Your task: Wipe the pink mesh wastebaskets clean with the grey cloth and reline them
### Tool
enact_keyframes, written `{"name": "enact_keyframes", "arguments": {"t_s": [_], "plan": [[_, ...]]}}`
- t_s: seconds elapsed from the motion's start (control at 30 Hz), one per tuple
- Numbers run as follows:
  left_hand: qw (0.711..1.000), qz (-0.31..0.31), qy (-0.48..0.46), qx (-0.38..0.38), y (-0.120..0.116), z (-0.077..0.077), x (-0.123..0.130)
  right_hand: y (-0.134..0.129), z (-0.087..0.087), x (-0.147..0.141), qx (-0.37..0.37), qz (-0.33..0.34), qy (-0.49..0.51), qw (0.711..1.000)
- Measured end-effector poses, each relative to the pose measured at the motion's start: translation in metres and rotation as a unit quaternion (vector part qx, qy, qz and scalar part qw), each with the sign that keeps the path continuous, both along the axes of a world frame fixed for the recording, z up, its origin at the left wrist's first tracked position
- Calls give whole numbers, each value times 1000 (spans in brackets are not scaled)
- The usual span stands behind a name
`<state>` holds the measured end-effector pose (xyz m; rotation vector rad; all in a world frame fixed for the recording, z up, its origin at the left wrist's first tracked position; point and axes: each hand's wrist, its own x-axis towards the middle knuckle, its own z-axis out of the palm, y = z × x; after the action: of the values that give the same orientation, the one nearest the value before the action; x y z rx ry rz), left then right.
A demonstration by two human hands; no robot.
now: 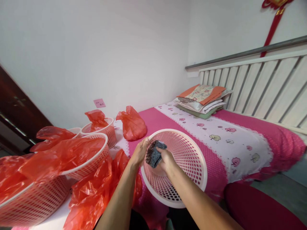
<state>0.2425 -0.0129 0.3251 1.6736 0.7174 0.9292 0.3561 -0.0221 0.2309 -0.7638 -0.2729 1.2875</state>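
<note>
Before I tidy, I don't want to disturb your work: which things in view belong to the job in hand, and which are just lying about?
In the job:
cloth, in the right hand
front basket, left hand at its rim

Apparently lying about, untouched by either hand:
folded stack
red bags
other baskets

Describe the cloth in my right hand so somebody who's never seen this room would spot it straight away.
Start at the pink bedspread, then find the basket whose mouth faces the camera. Inside, near the rim by the left hand, the right hand holds a crumpled cloth. Its mottled grey, fuzzy surface sets it apart from the shiny red plastic bags nearby.
</note>
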Motion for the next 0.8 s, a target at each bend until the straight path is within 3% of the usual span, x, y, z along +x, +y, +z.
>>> {"name": "enact_keyframes", "arguments": {"t_s": [0.27, 0.53, 0.8], "plan": [[999, 21, 40, -2, -3, 3, -5, -22, 24, -6, 7, 3, 29, 1000], [1000, -2, 2, -4, 4, -2, -8, -46, 54, -16, 37, -24, 7, 999], [995, -36, -38, -90, 9, 2, -14, -83, 65, -28, 96, 55, -129, 985]]}}
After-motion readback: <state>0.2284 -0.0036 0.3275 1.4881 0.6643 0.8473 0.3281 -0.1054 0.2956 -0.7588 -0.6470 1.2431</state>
